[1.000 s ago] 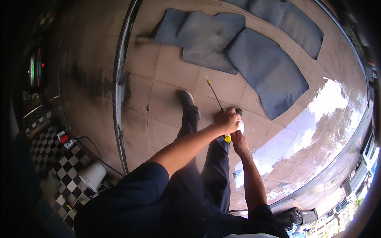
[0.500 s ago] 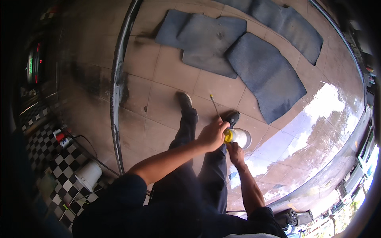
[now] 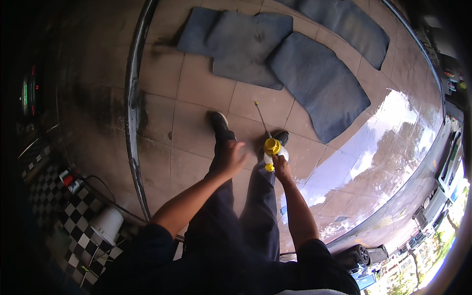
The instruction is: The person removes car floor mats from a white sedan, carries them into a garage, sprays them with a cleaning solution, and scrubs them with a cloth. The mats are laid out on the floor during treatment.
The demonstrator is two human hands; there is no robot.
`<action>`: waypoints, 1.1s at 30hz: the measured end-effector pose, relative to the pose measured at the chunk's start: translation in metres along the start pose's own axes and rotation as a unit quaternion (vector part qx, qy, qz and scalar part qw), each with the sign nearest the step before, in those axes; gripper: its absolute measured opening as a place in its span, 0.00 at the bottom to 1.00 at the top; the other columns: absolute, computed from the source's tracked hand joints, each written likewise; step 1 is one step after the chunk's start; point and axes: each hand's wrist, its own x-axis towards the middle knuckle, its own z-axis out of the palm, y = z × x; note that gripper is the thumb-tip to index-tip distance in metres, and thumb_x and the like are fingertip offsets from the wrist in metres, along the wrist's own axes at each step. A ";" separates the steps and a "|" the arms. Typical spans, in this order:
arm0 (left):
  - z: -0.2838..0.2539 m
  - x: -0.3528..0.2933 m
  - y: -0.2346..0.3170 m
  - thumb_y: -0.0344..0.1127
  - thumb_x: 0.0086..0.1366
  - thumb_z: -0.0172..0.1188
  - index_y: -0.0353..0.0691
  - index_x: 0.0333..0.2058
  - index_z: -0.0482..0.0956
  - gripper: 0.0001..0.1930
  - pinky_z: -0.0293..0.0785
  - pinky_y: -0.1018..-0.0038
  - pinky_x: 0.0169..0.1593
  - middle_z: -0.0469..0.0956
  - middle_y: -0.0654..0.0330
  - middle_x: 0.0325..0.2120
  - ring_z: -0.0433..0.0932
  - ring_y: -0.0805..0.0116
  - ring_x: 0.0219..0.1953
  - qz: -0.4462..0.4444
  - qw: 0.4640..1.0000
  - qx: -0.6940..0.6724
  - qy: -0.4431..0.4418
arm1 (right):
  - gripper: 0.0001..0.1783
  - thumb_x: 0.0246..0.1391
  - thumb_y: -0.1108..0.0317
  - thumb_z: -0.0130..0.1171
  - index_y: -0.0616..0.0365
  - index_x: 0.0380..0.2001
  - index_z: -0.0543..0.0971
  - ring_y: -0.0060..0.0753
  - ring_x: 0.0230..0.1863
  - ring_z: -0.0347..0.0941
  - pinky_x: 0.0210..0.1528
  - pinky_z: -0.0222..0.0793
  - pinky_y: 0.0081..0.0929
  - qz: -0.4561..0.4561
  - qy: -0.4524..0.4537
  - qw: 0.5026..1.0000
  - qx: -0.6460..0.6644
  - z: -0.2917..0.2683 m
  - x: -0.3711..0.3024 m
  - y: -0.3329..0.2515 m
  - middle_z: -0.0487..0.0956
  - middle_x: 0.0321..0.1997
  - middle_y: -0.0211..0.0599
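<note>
In my right hand (image 3: 281,168) is a sprayer (image 3: 272,146) with a yellow cap, a whitish bottle and a thin wand tipped with a yellow nozzle. My fingers are closed around it just beside the cap, and part of the bottle is hidden. The wand points away from me over the tiles. My left hand (image 3: 233,156) is off the sprayer, to its left, above my left leg. It holds nothing I can see; its fingers look apart, though motion blurs them.
Dark rubber mats (image 3: 319,86) lie overlapping on the tiled floor (image 3: 196,123) ahead. A dark pipe (image 3: 132,98) runs along the left. Beyond it, a white bucket (image 3: 108,223) stands on checkered tiles. Wet, reflective floor (image 3: 373,147) spreads to the right.
My left hand has let go of the sprayer and moved left. The sprayer has turned upright toward me in my right hand, so its cap faces up. The whole view has shifted slightly.
</note>
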 end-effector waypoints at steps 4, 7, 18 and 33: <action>-0.056 -0.079 -0.098 0.35 0.48 0.58 0.40 0.33 0.69 0.13 0.61 0.64 0.44 0.68 0.53 0.31 0.65 0.55 0.39 -0.102 0.988 0.110 -0.020 | 0.15 0.54 0.61 0.36 0.45 0.43 0.69 0.56 0.34 0.69 0.35 0.65 0.44 0.154 -0.018 0.988 -0.014 -0.013 0.022 0.019 0.71 0.32 0.54; -0.091 -0.151 -0.154 0.36 0.49 0.57 0.38 0.31 0.69 0.11 0.62 0.65 0.43 0.69 0.53 0.30 0.65 0.55 0.38 -0.221 0.964 0.149 -0.024 | 0.18 0.54 0.56 0.34 0.48 0.43 0.69 0.58 0.37 0.68 0.37 0.63 0.45 0.174 0.000 0.984 -0.037 -0.033 0.029 -0.006 0.71 0.34 0.57; -0.112 -0.281 -0.195 0.39 0.49 0.55 0.32 0.26 0.75 0.13 0.69 0.66 0.33 0.72 0.47 0.25 0.73 0.54 0.28 -0.501 0.865 -0.010 0.035 | 0.27 0.50 0.45 0.42 0.63 0.26 0.70 0.35 0.21 0.68 0.23 0.64 0.31 0.249 0.076 0.948 0.181 -0.054 0.126 -0.005 0.71 0.18 0.41; -0.130 -0.253 -0.163 0.37 0.52 0.53 0.33 0.28 0.74 0.12 0.72 0.73 0.24 0.74 0.57 0.23 0.73 0.66 0.24 -0.540 0.815 -0.173 0.117 | 0.26 0.46 0.44 0.44 0.61 0.23 0.69 0.26 0.17 0.65 0.17 0.63 0.26 0.189 -0.005 0.978 0.091 -0.048 0.252 -0.151 0.68 0.16 0.32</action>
